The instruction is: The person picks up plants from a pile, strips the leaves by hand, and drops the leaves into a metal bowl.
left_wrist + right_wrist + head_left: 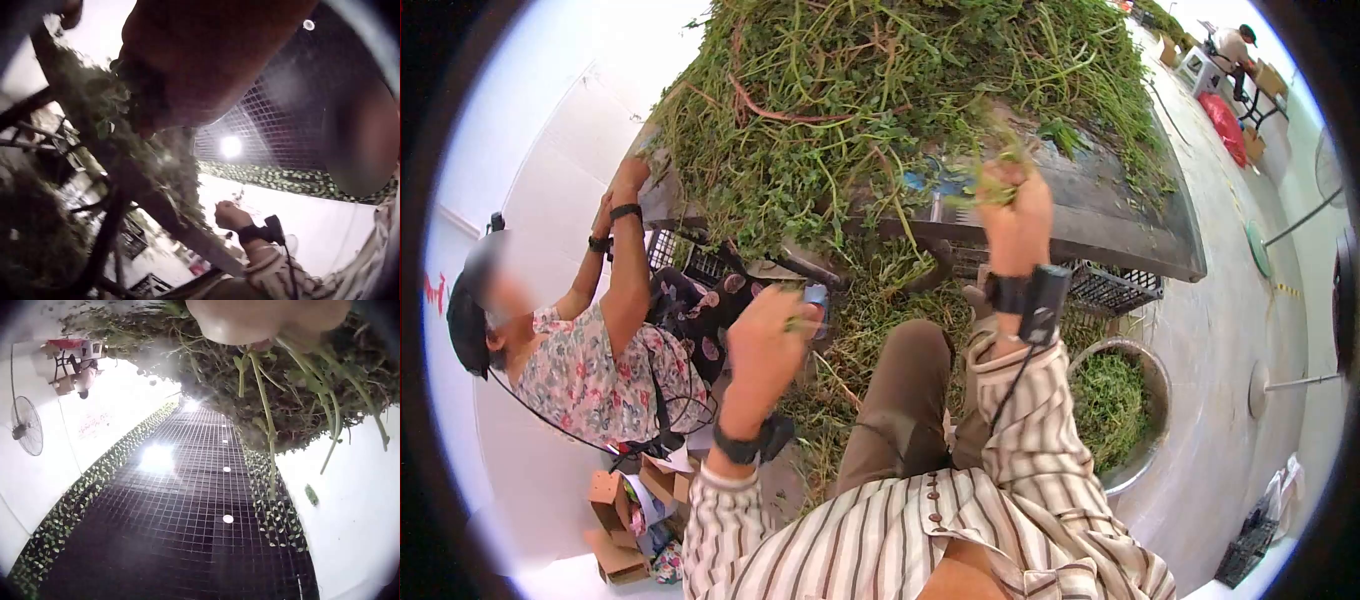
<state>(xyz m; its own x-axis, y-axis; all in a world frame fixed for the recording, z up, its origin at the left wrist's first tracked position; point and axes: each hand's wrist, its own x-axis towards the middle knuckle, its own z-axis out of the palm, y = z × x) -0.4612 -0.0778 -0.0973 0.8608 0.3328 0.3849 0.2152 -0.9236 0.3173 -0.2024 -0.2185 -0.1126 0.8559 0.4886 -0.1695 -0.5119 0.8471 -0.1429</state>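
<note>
A big heap of leafy green stems [820,130] covers the dark table [1090,235] before me. Over the table's near edge, my right hand [1015,215] grips a few green stems, blurred in the head view. In the right wrist view those stems [265,419] hang out from beneath the curled fingers. My left hand [770,335] is lower and to the left, above my lap, with its fingers curled. A bit of green plant [798,325] pokes from its fingertips, and small leaves [103,103] show beside that hand in the left wrist view.
Loose stems [840,390] litter the floor around my legs. A metal basin [1160,385] of cut greens stands at my right, near a black crate [1115,288] under the table. Another person [610,360] sits at the left, hands at the heap; cardboard boxes [615,500] lie behind.
</note>
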